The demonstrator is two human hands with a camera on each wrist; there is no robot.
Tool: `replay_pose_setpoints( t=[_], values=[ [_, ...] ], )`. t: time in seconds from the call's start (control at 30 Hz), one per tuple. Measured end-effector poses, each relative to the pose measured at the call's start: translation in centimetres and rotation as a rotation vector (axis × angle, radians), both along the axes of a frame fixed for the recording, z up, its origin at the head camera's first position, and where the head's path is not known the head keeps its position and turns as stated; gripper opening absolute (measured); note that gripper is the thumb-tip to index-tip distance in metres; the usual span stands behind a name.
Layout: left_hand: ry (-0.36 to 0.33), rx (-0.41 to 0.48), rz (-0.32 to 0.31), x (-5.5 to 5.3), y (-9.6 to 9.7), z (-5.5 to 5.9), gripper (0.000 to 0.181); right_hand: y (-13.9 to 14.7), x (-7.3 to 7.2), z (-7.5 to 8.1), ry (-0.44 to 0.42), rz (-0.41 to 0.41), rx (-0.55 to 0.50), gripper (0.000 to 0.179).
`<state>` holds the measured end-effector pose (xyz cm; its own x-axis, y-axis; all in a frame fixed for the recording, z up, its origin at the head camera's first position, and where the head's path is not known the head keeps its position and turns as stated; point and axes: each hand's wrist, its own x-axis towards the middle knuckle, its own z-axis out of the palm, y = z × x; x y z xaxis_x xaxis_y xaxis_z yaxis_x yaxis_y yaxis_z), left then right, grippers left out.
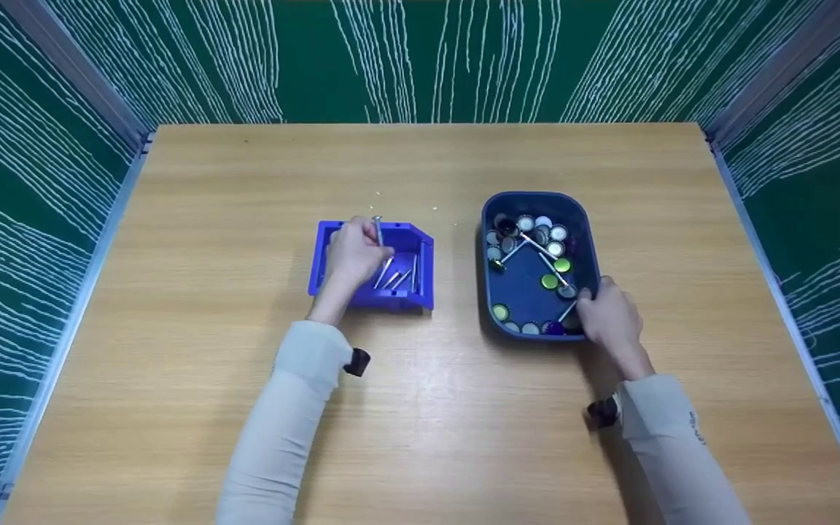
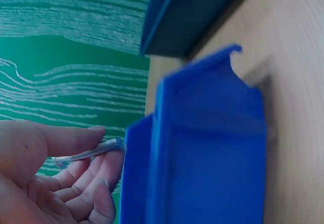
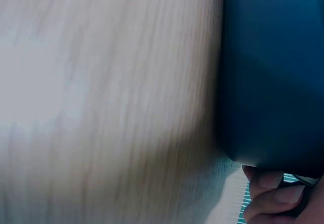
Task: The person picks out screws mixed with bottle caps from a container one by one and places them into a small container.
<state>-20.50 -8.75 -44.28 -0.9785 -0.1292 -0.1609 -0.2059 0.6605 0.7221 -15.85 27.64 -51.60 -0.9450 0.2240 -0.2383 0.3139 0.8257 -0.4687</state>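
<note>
My left hand point(image 1: 354, 251) is over the blue bin point(image 1: 427, 273), pinching a silver screw point(image 1: 379, 232) between thumb and fingers, head end up. In the left wrist view the screw point(image 2: 104, 147) shows beside the bin's wall point(image 2: 212, 148). Several more screws point(image 1: 414, 273) lie inside that bin. My right hand point(image 1: 612, 317) grips the near right corner of the dark blue tray point(image 1: 537, 197), its fingers point(image 3: 271, 179) curled on the outer side. Inside the tray are bottle caps point(image 1: 550, 281) and several long screws point(image 1: 539, 246). One screw point(image 1: 567, 311) lies close to my right thumb.
Both containers stand on a wooden table point(image 1: 420, 423), the bin left of the tray with a gap between. Small pale crumbs point(image 1: 434, 208) lie beyond the bin. Green panels point(image 1: 420, 65) with white lines surround the table at the back and sides.
</note>
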Motion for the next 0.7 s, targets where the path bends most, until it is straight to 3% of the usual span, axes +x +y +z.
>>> replay_pose_setpoints(
  t=[0.2, 0.37, 0.7],
  values=[
    [-0.038, -0.132, -0.001, 0.1, -1.0, -1.1, 0.022, -0.1, 0.0, -0.1, -0.005, -0.002, 0.000, 0.049],
    [-0.075, -0.219, -0.008, 0.1, -1.2, -1.8, 0.034, -0.1, 0.1, -0.2, -0.008, -0.005, -0.001, 0.048],
    [-0.111, -0.246, 0.005, 0.1, -1.5, -2.1, 0.037, -0.1, 0.0, 0.0, -0.032, -0.004, -0.018, 0.050]
  ],
)
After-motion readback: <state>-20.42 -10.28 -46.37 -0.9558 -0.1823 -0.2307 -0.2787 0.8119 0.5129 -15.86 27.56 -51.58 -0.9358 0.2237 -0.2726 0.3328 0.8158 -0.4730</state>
